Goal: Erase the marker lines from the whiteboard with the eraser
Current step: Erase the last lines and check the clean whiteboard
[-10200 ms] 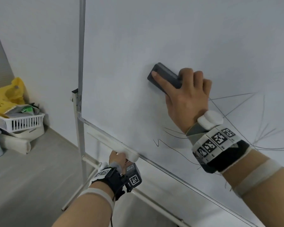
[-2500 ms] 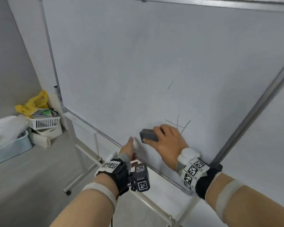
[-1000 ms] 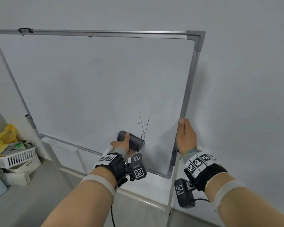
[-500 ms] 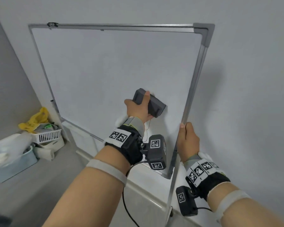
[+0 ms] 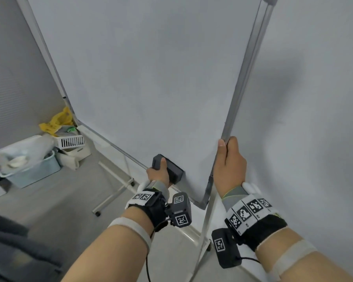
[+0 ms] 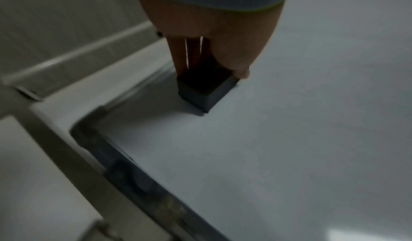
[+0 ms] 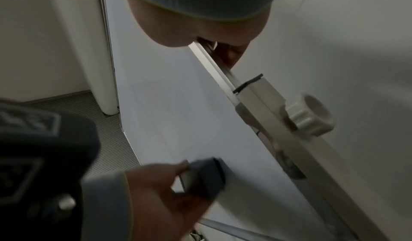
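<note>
The whiteboard [image 5: 151, 78] stands on its frame and no marker lines show on it in any view. My left hand [image 5: 158, 176] grips the dark grey eraser [image 5: 170, 169] and holds its pad flat against the board near the lower right corner, just above the bottom rail. The left wrist view has the eraser [image 6: 207, 89] pinched between thumb and fingers on the board surface [image 6: 289, 121]. My right hand [image 5: 228, 165] grips the board's right frame edge [image 5: 238, 88]. In the right wrist view its fingers [image 7: 229, 54] wrap the rail, with the eraser [image 7: 207, 176] below.
A white locking knob [image 7: 310, 114] sits on the stand post beside the board's right edge. The stand's legs with a caster [image 5: 97, 213] reach onto the grey floor. At the left are a white basket [image 5: 71, 140], a yellow bag [image 5: 56, 121] and a pale blue tub [image 5: 33, 171].
My left hand has brought the eraser down the board from mid-height to the lower right corner, and the short lines there are gone. The right hand keeps hold of the frame edge.
</note>
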### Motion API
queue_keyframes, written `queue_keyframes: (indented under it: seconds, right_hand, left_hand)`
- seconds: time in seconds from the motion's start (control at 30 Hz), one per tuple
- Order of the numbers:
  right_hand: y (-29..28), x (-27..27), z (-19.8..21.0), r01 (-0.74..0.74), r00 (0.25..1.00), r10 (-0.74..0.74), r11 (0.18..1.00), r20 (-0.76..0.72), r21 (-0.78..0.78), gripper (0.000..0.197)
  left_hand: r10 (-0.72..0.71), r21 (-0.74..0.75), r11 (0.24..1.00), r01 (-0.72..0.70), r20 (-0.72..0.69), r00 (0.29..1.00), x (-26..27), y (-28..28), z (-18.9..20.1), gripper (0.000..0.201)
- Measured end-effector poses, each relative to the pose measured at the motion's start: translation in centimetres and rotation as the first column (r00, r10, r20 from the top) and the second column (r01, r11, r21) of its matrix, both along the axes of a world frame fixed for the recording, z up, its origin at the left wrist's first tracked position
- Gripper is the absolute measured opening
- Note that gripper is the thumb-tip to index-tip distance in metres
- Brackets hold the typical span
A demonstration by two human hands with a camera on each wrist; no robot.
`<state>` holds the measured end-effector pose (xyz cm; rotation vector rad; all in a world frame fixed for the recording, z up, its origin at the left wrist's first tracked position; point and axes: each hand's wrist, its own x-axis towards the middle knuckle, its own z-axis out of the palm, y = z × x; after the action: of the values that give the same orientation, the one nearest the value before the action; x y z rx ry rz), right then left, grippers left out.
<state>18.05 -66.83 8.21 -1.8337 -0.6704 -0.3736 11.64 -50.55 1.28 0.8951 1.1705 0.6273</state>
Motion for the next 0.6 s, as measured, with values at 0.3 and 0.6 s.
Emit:
queue_keyframes:
  seconds: [0.3,0.6]
  right_hand:
    - [-0.5,0.8,0.4,-0.063,0.997,0.062,0.998,-0.044,-0.015,0.03]
    - [0.4,2.2,5.4,-0.084,0.996,0.087,0.991,-0.02,0.102,0.018]
  left_hand:
    - [-0.064,0.722,0.675,-0.153,0.264,0.962,3.0,-1.4,15.9,0.045]
    - [-0.111,0.31,0.943,0.123,-0.056,0.992,1.9,2.0,3.3,0.062]
